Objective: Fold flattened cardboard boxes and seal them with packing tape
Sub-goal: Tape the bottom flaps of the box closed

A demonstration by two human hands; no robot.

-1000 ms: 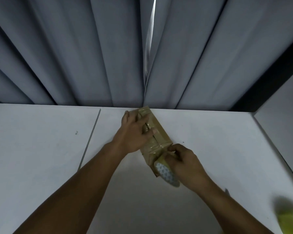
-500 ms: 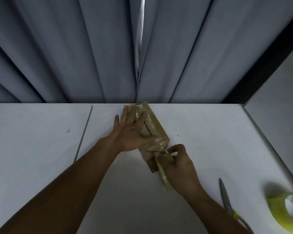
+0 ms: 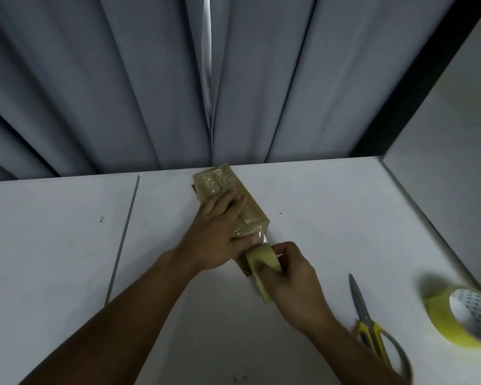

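A small brown cardboard box [image 3: 220, 182], shiny with clear tape, lies at an angle near the far edge of the white table [image 3: 53, 245]. My left hand [image 3: 220, 232] lies flat on top of it, fingers straight, pressing it down. At the box's near end my right hand [image 3: 292, 276] grips a yellow roll of packing tape [image 3: 260, 258], held against that end. A short stretch of clear tape [image 3: 261, 237] runs from the roll onto the box under my left thumb.
Scissors [image 3: 367, 323] with yellow and grey handles lie on the table to the right. A second, larger yellow tape roll [image 3: 456, 320] stands at the far right edge. Grey curtains hang behind the table; a white side panel [image 3: 442, 176] rises on the right.
My left hand has flattened on the box top, fingers now pointing away. The roll in my right hand has turned from edge-on to show its broad yellow face. The view has shifted.
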